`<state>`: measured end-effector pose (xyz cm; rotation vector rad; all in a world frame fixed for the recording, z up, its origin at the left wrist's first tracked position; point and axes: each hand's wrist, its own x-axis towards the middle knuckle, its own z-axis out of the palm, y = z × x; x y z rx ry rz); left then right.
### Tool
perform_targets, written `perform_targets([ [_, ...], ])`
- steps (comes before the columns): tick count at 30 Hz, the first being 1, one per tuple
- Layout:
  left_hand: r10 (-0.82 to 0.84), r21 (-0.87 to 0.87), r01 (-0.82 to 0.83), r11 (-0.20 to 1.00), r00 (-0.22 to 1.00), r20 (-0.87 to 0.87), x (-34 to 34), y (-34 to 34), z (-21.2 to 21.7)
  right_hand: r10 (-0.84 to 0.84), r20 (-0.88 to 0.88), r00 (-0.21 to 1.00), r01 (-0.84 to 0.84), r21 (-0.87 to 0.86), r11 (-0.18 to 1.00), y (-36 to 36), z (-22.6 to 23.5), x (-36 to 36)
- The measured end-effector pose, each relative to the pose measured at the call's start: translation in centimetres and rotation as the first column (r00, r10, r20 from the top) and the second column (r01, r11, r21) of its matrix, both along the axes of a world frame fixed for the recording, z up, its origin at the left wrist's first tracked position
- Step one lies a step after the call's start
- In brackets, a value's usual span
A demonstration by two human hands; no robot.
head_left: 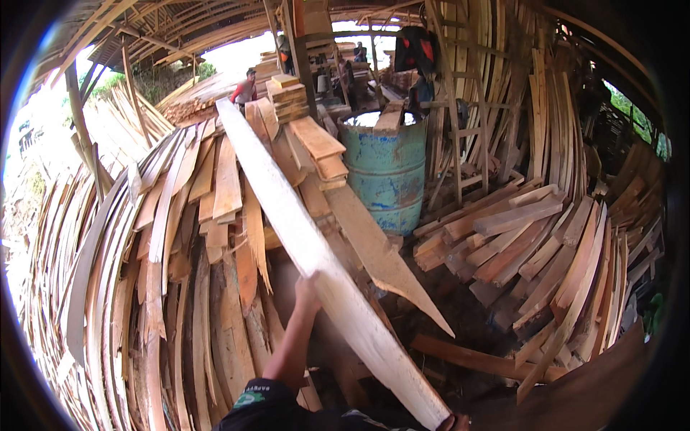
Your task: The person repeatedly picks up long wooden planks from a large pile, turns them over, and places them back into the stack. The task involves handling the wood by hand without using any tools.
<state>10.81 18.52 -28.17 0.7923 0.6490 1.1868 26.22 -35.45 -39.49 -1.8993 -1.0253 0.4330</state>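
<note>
A long pale wooden board (309, 251) slants across the middle, from the far stack at upper left down to the lower edge of the view. My left hand (307, 294) is closed on its left edge, about halfway along. At the near end, my right hand (458, 422) grips the board's lower corner, and only part of that hand shows at the bottom rim. The board's far end lies over or just above a pile of planks (228, 179); contact there is unclear.
A rusty blue-green drum (388, 169) stands beyond the board, a short plank across its top. Stacked timber (517, 223) fills the right, and many long slats (108, 287) the left. A wooden ladder (467, 133) leans behind. One person in red (244, 90) is at the far stack.
</note>
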Motion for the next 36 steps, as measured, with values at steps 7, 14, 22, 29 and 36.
perform_targets([
  [7,-0.025,0.024,0.025,0.999,1.000,0.014,-1.0,-3.0,3.6,-0.208,0.394,0.895,0.381,-0.437,0.814,-1.1,-5.2,-1.8],
  [14,-0.004,0.100,-0.003,0.995,0.997,0.074,0.2,-3.8,9.3,-0.398,0.798,0.453,0.536,0.113,0.837,2.0,-10.6,-3.4],
  [22,-0.039,0.165,0.029,0.986,0.998,0.055,3.9,-6.4,13.0,-0.387,0.847,0.364,0.496,0.175,0.850,3.7,-9.5,-0.2],
  [29,-0.172,0.231,0.178,0.957,0.984,-0.046,6.7,-9.8,13.6,-0.393,0.747,0.536,0.555,0.039,0.831,2.0,-5.3,3.7],
  [36,-0.164,0.312,0.181,0.933,0.983,-0.079,8.8,-13.6,15.1,-0.439,0.682,0.585,0.608,-0.010,0.794,0.2,-3.8,5.2],
])
